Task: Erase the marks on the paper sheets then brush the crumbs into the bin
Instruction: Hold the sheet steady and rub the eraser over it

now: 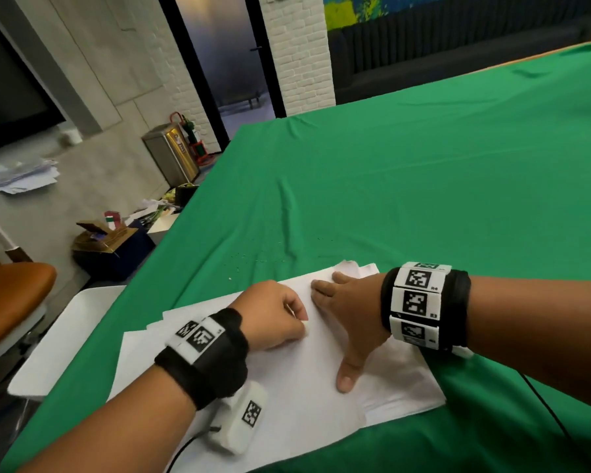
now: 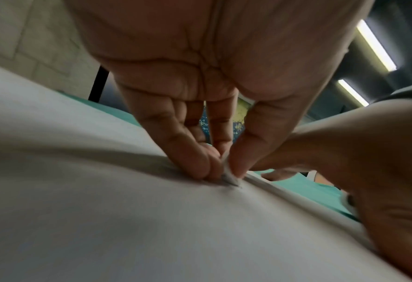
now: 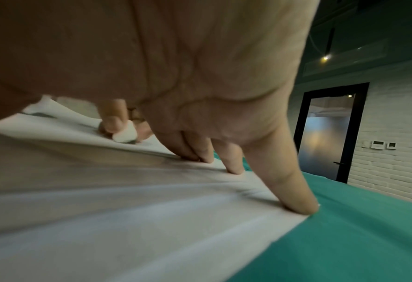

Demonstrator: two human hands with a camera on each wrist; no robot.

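The left hand [image 1: 273,315] pinches a small white eraser [image 1: 305,326] against the paper sheets [image 1: 304,377] at six o'clock on the green cloth [image 1: 423,182], while the right hand [image 1: 347,312], fingers spread flat, pins those thin, slippery, crease-prone sheets near the rubbing spot.

Little can be read; the right wrist band [image 1: 423,305] carries square black-and-white coded markers, and beside two of them stand small printed tags that look like "R4" and "R3", though the print is tiny and not certain; the left wrist band [image 1: 202,339] bears similar coded markers with a tag too small to make out; the white camera unit [image 1: 243,425] under the left wrist shows one more such marker, no letters; the label on the steel bin [image 1: 171,155] is blurred beyond reading.
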